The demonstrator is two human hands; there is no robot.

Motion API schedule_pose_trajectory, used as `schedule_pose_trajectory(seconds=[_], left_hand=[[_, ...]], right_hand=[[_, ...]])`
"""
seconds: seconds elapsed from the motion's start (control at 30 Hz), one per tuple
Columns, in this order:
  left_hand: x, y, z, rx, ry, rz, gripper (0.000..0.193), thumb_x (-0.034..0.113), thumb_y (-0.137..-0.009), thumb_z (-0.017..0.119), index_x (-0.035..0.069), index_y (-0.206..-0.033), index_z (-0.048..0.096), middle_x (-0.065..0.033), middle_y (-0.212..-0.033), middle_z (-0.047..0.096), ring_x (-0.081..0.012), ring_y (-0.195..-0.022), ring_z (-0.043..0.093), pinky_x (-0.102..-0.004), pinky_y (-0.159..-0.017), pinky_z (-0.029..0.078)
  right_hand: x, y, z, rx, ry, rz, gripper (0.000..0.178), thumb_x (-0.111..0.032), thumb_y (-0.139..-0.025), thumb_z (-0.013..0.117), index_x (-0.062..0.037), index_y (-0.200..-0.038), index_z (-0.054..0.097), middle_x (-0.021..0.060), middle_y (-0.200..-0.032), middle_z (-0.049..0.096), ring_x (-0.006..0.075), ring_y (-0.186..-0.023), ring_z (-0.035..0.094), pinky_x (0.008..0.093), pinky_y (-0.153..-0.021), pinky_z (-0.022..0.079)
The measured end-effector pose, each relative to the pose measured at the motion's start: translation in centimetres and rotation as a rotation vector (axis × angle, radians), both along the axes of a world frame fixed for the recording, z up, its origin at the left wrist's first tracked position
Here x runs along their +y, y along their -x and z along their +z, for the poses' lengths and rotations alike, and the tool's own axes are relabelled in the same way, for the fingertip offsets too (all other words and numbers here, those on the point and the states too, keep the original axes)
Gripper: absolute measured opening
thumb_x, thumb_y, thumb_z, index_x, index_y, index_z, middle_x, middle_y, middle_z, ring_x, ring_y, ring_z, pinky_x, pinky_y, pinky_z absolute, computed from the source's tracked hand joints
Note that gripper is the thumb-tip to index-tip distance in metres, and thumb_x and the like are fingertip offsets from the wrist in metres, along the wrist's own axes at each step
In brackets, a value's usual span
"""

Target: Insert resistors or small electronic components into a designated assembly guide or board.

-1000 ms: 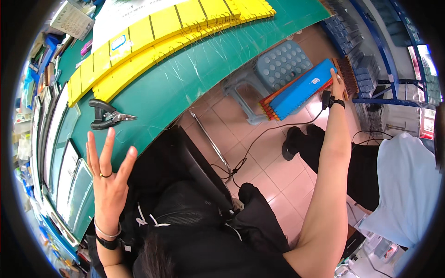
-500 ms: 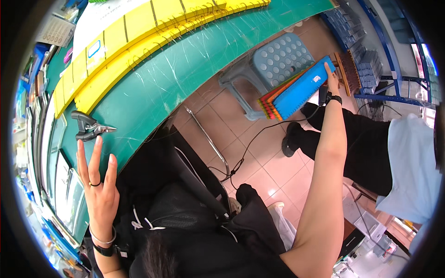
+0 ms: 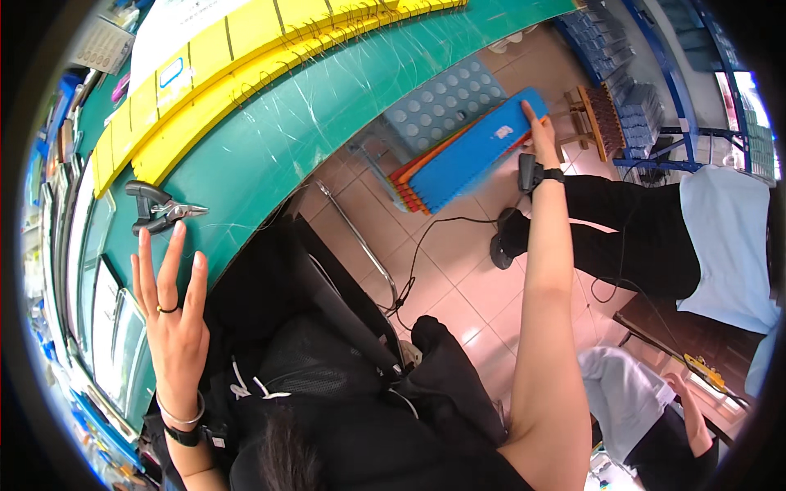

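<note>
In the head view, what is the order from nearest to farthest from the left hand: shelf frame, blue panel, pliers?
1. Pliers: on the green table, just beyond the left hand.
2. Blue panel: toward the right, in the right hand.
3. Shelf frame: far right.

1. The right hand (image 3: 541, 146) and blue-topped stack (image 3: 475, 155) have shifted left, toward the tabletop (image 3: 246, 164).
2. The grey stool (image 3: 446, 94) has shifted likewise.
3. Another person (image 3: 626, 401), apparently seated though partly cut off, has appeared lower right.
</note>
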State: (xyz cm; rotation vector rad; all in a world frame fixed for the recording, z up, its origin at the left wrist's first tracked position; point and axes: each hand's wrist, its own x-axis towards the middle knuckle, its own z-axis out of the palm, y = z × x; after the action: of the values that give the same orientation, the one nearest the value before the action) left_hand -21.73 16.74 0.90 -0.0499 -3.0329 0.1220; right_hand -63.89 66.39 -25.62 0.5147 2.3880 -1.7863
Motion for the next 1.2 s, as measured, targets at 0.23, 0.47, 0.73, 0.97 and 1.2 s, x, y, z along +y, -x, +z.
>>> schedule_pose_trajectory(seconds=[0.23, 0.47, 0.73, 0.97, 1.2], left_hand=[[0.4, 0.2, 1.1, -0.015, -0.021, 0.032, 0.078, -0.022, -0.074, 0.054, 0.018, -0.141, 0.056, -0.0055, -0.158, 0.041, -0.0382, -0.151, 0.030, -0.0551, -0.123, 0.024], [0.6, 0.5, 1.8, -0.045, -0.060, 0.028, 0.077, -0.014, -0.077, 0.058, 0.023, -0.145, 0.053, -0.0043, -0.159, 0.040, -0.0346, -0.151, 0.031, -0.0552, -0.122, 0.025], [0.2, -0.6, 2.3, -0.042, -0.099, 0.007, 0.078, -0.007, -0.078, 0.060, 0.025, -0.149, 0.049, -0.0054, -0.159, 0.038, -0.0334, -0.151, 0.030, -0.0555, -0.122, 0.023], [-1.8, -2.1, 3.4, 0.170, -0.594, -0.105, 0.084, 0.002, -0.072, 0.082, 0.008, -0.148, 0.047, -0.0132, -0.155, 0.044, -0.0397, -0.149, 0.033, -0.0515, -0.119, 0.032], [-4.5, -10.0, 6.3, 0.354, -0.731, -0.043, 0.047, 0.002, -0.078, 0.080, 0.009, -0.123, 0.069, -0.0078, -0.116, 0.071, -0.0263, -0.109, 0.067, -0.0453, -0.106, 0.047]], right_hand=[[-9.8, -5.0, 4.0, 0.043, 0.194, -0.011, 0.086, -0.043, -0.066, 0.096, 0.0035, -0.128, 0.058, 0.0152, -0.117, 0.067, 0.0228, -0.102, 0.067, 0.0352, -0.090, 0.053], [-8.6, -5.4, 2.3, 0.026, -0.079, -0.222, 0.103, -0.070, -0.070, 0.082, -0.0095, -0.146, 0.046, 0.0098, -0.114, 0.066, 0.0270, -0.099, 0.064, 0.0471, -0.079, 0.048], [-9.2, -19.2, 15.6, 0.417, 0.091, -0.313, 0.043, -0.017, -0.099, 0.065, -0.0002, -0.136, 0.050, 0.0122, -0.138, 0.054, 0.0217, -0.128, 0.049, 0.0356, -0.110, 0.036], [-14.7, -25.8, 32.0, 1.114, 0.146, 0.028, 0.029, -0.007, -0.102, 0.050, 0.0004, -0.129, 0.047, 0.0252, -0.139, 0.053, 0.0349, -0.127, 0.055, 0.0503, -0.111, 0.040], [-20.9, -33.2, 33.4, 0.944, 0.087, 0.597, 0.027, -0.022, -0.099, 0.063, 0.0010, -0.110, 0.056, 0.0223, -0.105, 0.066, 0.0255, -0.080, 0.066, 0.0362, -0.075, 0.054]])
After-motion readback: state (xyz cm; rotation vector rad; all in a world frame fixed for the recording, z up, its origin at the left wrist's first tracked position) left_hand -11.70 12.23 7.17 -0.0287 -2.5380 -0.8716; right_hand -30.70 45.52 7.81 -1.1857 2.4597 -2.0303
